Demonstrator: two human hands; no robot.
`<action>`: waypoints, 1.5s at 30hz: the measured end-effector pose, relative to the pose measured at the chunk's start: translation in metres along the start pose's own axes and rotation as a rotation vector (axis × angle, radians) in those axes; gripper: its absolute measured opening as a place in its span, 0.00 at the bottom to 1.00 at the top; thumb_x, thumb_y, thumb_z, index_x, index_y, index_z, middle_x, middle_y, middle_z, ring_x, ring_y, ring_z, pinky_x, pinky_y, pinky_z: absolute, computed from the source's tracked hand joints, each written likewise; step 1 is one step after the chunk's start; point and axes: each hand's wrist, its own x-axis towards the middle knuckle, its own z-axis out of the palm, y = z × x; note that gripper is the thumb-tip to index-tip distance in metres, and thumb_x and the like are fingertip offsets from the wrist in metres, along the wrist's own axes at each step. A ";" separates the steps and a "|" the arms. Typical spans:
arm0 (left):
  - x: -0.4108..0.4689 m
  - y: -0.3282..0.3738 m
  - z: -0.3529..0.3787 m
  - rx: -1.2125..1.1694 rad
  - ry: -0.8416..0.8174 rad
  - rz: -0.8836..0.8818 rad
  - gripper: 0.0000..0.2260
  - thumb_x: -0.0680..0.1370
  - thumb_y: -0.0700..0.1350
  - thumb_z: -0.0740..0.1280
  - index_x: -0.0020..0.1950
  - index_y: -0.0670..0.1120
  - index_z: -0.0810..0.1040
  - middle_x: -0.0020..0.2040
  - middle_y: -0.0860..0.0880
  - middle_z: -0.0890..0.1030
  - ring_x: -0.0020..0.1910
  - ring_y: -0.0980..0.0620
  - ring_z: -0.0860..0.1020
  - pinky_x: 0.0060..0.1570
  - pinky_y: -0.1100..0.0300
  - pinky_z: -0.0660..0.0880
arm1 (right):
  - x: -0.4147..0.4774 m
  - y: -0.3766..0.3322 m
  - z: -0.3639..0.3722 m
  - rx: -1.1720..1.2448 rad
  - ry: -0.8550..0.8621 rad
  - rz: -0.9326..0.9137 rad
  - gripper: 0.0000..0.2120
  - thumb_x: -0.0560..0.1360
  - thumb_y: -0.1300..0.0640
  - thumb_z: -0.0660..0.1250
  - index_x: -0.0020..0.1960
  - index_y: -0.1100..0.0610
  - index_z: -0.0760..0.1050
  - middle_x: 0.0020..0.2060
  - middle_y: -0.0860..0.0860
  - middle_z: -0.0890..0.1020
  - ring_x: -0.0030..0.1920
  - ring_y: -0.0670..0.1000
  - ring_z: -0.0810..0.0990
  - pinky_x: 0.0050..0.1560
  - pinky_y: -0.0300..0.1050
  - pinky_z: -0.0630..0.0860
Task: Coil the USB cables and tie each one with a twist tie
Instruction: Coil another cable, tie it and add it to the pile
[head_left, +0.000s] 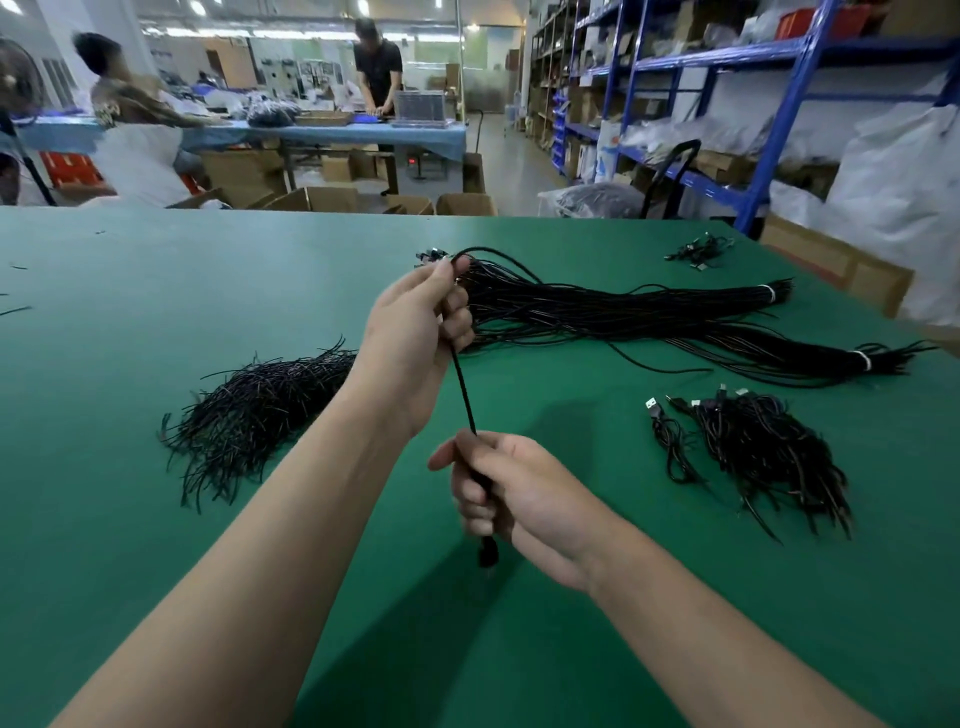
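A black USB cable (464, 387) is stretched taut between both hands above the green table (130, 519). My left hand (415, 332) grips its upper part, where the cable loops over my fingers toward the long bundles. My right hand (506, 488) is closed around the lower part, and the plug end (487, 553) sticks out below my fist. Two long bundles of uncoiled black cables (675, 322), bound with white ties, lie behind my hands. A heap of black twist ties (249, 415) lies to the left. Coiled, tied cables (763, 452) are piled to the right.
A few loose cables (701, 249) lie at the far right corner of the table. Cardboard boxes (332, 200) stand past the far edge, blue shelving (753, 119) runs along the right, and two people work at a blue table (322, 132) in the background.
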 end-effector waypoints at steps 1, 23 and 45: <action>0.001 -0.003 -0.006 0.131 0.024 0.006 0.09 0.86 0.44 0.59 0.58 0.42 0.77 0.33 0.53 0.72 0.29 0.56 0.70 0.32 0.64 0.67 | -0.003 -0.001 -0.001 0.026 -0.001 0.039 0.15 0.85 0.54 0.57 0.46 0.59 0.76 0.27 0.48 0.64 0.29 0.46 0.58 0.29 0.37 0.58; -0.063 -0.076 -0.052 1.194 -0.429 0.496 0.12 0.82 0.55 0.55 0.48 0.51 0.74 0.35 0.55 0.74 0.33 0.50 0.71 0.37 0.52 0.71 | -0.015 -0.052 -0.007 0.136 0.013 -0.346 0.13 0.85 0.59 0.56 0.55 0.61 0.78 0.29 0.46 0.67 0.29 0.44 0.59 0.28 0.35 0.58; -0.064 -0.048 -0.043 0.439 -0.296 0.298 0.11 0.80 0.44 0.66 0.49 0.56 0.86 0.39 0.46 0.83 0.41 0.54 0.79 0.45 0.58 0.78 | -0.029 -0.045 -0.019 0.107 -0.405 -0.110 0.15 0.84 0.52 0.55 0.50 0.59 0.76 0.27 0.45 0.66 0.28 0.45 0.60 0.28 0.39 0.56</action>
